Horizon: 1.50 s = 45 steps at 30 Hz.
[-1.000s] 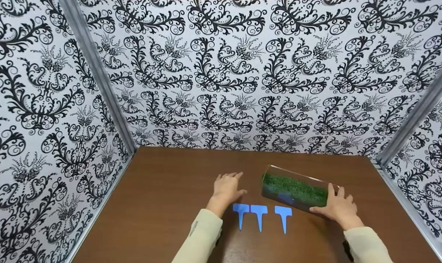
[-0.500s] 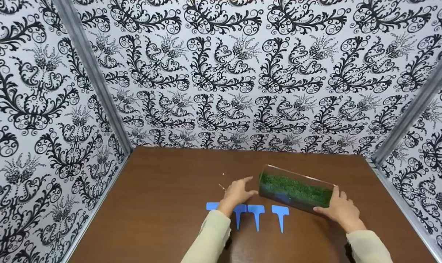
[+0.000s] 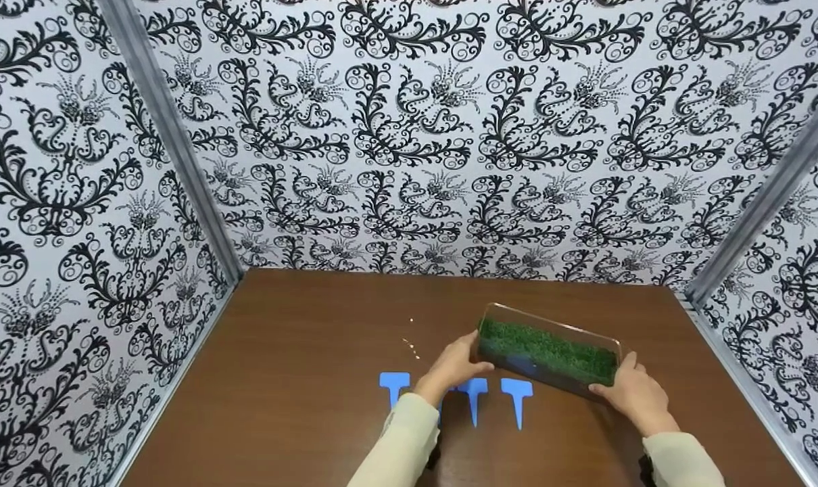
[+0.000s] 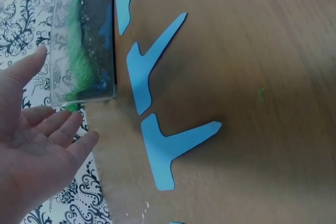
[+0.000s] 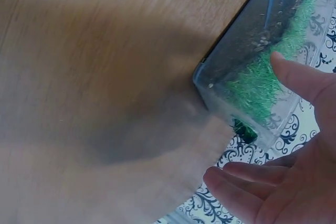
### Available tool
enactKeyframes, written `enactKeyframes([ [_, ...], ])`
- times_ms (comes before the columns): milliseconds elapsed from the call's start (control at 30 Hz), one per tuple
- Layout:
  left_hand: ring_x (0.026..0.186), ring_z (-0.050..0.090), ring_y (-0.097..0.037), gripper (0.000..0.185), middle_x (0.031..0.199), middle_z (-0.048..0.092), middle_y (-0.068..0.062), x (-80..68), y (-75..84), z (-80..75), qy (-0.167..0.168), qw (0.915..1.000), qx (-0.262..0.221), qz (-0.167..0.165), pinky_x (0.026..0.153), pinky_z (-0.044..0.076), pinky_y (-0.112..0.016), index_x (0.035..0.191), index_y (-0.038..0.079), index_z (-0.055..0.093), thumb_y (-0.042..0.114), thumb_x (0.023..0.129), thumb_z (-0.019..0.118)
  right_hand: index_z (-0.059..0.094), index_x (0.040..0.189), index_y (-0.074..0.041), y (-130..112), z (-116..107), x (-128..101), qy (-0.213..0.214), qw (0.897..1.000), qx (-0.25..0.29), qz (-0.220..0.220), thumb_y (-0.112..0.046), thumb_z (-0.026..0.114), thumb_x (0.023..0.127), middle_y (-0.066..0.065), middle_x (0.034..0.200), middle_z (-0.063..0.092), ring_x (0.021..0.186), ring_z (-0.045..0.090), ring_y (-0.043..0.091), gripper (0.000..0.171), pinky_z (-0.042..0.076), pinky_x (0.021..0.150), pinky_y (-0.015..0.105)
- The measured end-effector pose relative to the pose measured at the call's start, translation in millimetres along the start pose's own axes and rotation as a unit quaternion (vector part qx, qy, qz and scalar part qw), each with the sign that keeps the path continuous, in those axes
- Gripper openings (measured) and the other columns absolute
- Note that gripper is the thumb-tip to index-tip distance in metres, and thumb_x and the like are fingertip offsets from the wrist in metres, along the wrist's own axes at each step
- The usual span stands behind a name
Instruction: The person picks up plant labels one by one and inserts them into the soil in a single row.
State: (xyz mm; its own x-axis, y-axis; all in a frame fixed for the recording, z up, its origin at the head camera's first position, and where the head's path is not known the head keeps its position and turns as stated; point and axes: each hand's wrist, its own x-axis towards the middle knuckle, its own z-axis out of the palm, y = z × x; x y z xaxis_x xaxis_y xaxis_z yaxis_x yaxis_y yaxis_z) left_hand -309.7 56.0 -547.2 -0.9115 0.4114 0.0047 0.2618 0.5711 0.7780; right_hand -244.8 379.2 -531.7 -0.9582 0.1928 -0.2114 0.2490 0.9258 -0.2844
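Both sets of fingers lie straight against the ends of the clear box (image 3: 547,350) of green turf, left hand (image 3: 453,367) and right hand (image 3: 631,392), over the table (image 3: 301,379) (blue T-shaped tags (image 3: 516,398) just beside it).

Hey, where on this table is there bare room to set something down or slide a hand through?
Bare wood runs along the back wall behind the tray, and down the table's left side, left of the blue tags. The front middle is crowded: tags, tray, left hand and right hand sit close together.
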Motion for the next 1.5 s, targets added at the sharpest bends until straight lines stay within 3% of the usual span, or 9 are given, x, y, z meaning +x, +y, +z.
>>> enactKeyframes([
  [333,0.143,0.043,-0.034,0.077,0.155,0.044,-0.017,-0.9,-2.2,2.3,-0.008,0.9999,-0.006,-0.003,0.115,0.038,-0.048,0.154,0.003,0.033,0.028,0.093,0.072,0.01,0.143,0.028,5.5,6.0,-0.3,0.009,1.0,-0.002,0.0,-0.061,0.067,0.086,0.05,0.135,0.039,0.107,0.057,0.059,0.12,0.052,0.08,0.06],
  [500,0.144,0.041,-0.034,0.078,0.157,0.041,-0.016,-2.3,-0.8,2.9,-0.014,0.9996,-0.02,-0.012,0.116,0.037,-0.048,0.155,0.005,0.031,0.03,0.093,0.071,0.015,0.143,0.027,10.9,10.9,0.7,0.02,0.999,0.03,-0.006,-0.063,0.065,0.087,0.05,0.134,0.04,0.111,0.053,0.061,0.117,0.049,0.086,0.064],
  [633,0.145,0.04,-0.034,0.078,0.157,0.04,-0.016,-3.9,1.5,2.8,-0.015,0.9995,-0.024,-0.013,0.116,0.037,-0.049,0.156,0.004,0.03,0.03,0.094,0.069,0.019,0.146,0.022,13.4,13.7,0.8,0.034,0.996,0.078,-0.009,-0.055,0.067,0.089,0.048,0.139,0.037,0.12,0.047,0.062,0.107,0.045,0.092,0.068],
  [967,0.144,0.041,-0.034,0.078,0.157,0.04,-0.016,-5.7,3.3,1.3,-0.011,0.9991,-0.04,-0.009,0.115,0.038,-0.049,0.155,0.003,0.03,0.029,0.094,0.07,0.028,0.144,0.019,12.7,18.1,-2.1,0.073,0.988,0.134,-0.028,-0.043,0.068,0.092,0.045,0.136,0.044,0.121,0.049,0.059,0.091,0.046,0.093,0.066],
  [1500,0.144,0.041,-0.036,0.077,0.157,0.04,-0.019,-2.5,-5.3,-4.6,-0.002,0.999,-0.044,-0.001,0.116,0.037,-0.05,0.154,0.0,0.03,0.028,0.094,0.069,0.029,0.144,0.021,5.8,19.9,4.6,0.066,0.984,0.162,-0.045,-0.032,0.067,0.094,0.045,0.136,0.045,0.124,0.048,0.058,0.082,0.045,0.097,0.064],
])
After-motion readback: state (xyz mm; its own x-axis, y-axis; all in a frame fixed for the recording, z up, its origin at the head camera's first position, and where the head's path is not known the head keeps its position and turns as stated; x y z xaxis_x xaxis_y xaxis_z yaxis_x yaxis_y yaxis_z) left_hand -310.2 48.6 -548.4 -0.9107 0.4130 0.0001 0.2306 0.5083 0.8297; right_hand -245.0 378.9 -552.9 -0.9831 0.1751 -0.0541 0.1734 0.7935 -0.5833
